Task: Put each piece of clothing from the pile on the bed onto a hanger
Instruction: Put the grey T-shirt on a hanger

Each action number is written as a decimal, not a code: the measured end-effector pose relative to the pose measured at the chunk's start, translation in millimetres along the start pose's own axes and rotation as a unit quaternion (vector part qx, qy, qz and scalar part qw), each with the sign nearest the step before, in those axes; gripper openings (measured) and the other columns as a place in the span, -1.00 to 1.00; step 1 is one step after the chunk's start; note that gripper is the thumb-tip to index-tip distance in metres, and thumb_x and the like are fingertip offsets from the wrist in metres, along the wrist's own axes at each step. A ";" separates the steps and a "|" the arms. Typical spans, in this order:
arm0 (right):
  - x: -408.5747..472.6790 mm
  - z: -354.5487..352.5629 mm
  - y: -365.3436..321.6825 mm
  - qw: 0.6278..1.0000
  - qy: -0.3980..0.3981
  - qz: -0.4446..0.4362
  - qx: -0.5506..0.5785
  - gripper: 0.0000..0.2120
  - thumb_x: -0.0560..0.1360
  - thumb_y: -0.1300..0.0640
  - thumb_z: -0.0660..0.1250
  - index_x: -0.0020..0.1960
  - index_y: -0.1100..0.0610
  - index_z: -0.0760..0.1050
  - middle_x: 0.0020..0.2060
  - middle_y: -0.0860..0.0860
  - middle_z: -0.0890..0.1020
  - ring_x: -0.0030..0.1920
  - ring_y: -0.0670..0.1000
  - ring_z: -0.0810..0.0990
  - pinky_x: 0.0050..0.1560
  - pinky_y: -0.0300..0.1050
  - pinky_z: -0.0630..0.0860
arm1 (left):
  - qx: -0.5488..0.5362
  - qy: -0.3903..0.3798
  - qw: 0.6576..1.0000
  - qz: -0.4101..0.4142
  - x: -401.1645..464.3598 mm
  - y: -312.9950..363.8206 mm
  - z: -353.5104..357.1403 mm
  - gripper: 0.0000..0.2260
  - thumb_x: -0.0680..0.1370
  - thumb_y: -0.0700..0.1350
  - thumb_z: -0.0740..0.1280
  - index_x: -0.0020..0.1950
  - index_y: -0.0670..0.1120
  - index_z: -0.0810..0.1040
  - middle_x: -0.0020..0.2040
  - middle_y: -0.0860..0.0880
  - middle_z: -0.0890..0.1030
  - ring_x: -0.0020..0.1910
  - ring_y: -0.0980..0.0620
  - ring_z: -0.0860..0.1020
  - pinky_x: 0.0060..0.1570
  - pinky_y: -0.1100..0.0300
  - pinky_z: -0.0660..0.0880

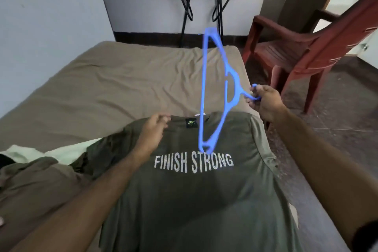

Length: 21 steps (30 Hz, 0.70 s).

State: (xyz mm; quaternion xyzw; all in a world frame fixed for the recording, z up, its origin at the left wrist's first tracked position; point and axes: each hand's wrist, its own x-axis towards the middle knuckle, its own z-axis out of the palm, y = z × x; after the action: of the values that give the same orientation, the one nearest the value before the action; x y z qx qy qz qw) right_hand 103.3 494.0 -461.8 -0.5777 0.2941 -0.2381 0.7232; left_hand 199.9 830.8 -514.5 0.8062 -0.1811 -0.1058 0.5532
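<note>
At the lower left of the frame the pile (30, 180) is waiting on the bed (102, 80). My left hand (152, 129) is pinching the collar of the olive T-shirt (194, 200), spread in the lower middle. My right hand (263, 102), at the right, is gripping the hook of the blue hanger (216, 92), standing on end. I think I should be widening the neck and tilting one shoulder in first. I am seeing no containers here.

head view, down (close) over bed (114, 80)

shirt (184, 190) on bed (102, 80) — chair (296, 47) right
</note>
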 end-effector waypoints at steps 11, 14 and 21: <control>72.6 14.7 33.5 0.994 0.063 -0.007 0.092 -0.80 0.70 0.19 0.14 -0.08 0.19 0.41 -0.22 0.15 0.49 -0.44 0.11 0.67 -0.34 -0.07 0.64 | 0.365 -0.163 0.895 0.200 44.0 -20.3 31.0 -0.87 0.55 0.08 0.39 -0.04 0.11 0.46 -0.06 0.16 0.50 0.02 0.07 0.54 0.04 0.03 0.46; 74.6 29.8 33.5 0.999 0.017 -0.001 0.049 -0.79 0.71 0.15 0.12 -0.05 0.17 0.44 -0.20 0.16 0.49 -0.43 0.07 0.68 -0.37 -0.13 0.62 | 0.342 -0.129 0.905 0.219 42.5 -9.3 24.4 -0.86 0.57 0.10 0.36 -0.03 0.08 0.47 -0.13 0.14 0.58 -0.10 0.07 0.54 -0.08 0.04 0.47; 54.0 86.0 42.7 0.972 -0.178 0.009 -0.151 -0.79 0.71 0.11 0.11 0.02 0.09 0.50 -0.32 0.08 0.55 -0.56 -0.10 0.44 -0.48 -0.28 0.32 | 0.307 -0.092 0.912 0.258 33.7 13.5 22.0 -0.88 0.59 0.02 0.35 -0.05 0.03 0.46 -0.19 0.14 0.56 -0.18 0.06 0.52 -0.15 0.05 0.44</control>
State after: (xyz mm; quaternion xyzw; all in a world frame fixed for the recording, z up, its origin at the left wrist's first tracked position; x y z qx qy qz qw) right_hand 202.3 526.2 -497.8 -0.7107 0.1979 -0.0776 0.6706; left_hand 220.1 794.0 -509.1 0.8485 -0.4559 0.0278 0.2674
